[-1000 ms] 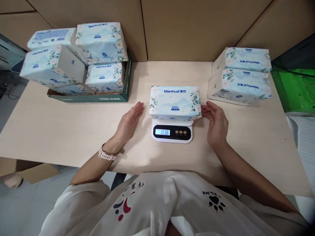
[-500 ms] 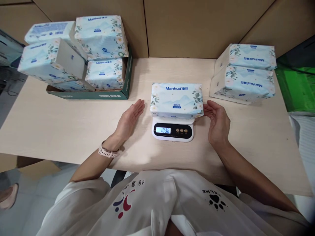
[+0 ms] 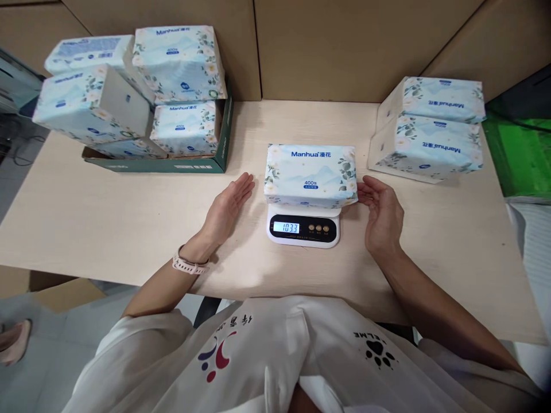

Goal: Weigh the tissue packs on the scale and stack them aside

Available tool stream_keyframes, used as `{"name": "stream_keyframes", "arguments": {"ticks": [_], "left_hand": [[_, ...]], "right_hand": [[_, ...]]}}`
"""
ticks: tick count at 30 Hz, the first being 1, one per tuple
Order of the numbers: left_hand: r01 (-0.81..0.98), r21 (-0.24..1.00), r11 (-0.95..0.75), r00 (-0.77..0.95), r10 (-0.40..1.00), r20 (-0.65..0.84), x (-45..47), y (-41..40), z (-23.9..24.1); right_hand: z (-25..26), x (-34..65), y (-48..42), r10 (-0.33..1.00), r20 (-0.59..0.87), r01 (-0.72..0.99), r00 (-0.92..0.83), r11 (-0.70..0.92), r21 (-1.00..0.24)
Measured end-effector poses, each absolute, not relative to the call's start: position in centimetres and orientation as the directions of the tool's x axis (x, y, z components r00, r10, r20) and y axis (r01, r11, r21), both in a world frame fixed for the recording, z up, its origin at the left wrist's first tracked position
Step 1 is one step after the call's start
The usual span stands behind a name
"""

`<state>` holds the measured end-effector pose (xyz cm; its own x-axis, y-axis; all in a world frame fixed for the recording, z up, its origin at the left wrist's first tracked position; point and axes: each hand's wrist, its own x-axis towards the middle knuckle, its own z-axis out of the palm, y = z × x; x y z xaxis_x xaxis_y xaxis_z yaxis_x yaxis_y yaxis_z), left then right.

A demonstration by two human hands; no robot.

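A pack of tissues (image 3: 310,175) with a flower print rests on a white digital kitchen scale (image 3: 303,241), covering its weighing plate. The scale's lit display (image 3: 286,228) reads about 103.3. My left hand (image 3: 227,209) is open, fingers stretched out, on the table left of the pack and apart from it. Close by the pack's right end is my right hand (image 3: 382,215), open and palm inward. Its fingertips are beside the pack's lower right corner; I cannot tell whether they touch it. Neither hand holds anything.
At the back left, several tissue packs (image 3: 178,63) are piled in a green cardboard tray (image 3: 172,166). Two more packs (image 3: 437,143) are at the back right. Brown panels (image 3: 361,51) border the table's (image 3: 107,223) rear edge. An open carton (image 3: 69,292) lies on the floor at left.
The scale's reading has gone from about 103.6 to about 103.3. Both hands and the pack hold their places; the whole view has shifted very slightly.
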<state>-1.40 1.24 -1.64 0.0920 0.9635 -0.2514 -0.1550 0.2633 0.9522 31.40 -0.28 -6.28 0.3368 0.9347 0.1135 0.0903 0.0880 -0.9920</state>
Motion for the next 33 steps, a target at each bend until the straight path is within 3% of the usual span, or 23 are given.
{"name": "stream_keyframes", "arguments": {"ticks": [33], "left_hand": [[-0.158, 0.951, 0.265, 0.086, 0.963, -0.254, -1.39, 1.26, -1.63]], "right_hand": [[-6.42, 31.49, -0.31, 0.937, 0.115, 0.097, 0.331, 0.088, -0.991]]}}
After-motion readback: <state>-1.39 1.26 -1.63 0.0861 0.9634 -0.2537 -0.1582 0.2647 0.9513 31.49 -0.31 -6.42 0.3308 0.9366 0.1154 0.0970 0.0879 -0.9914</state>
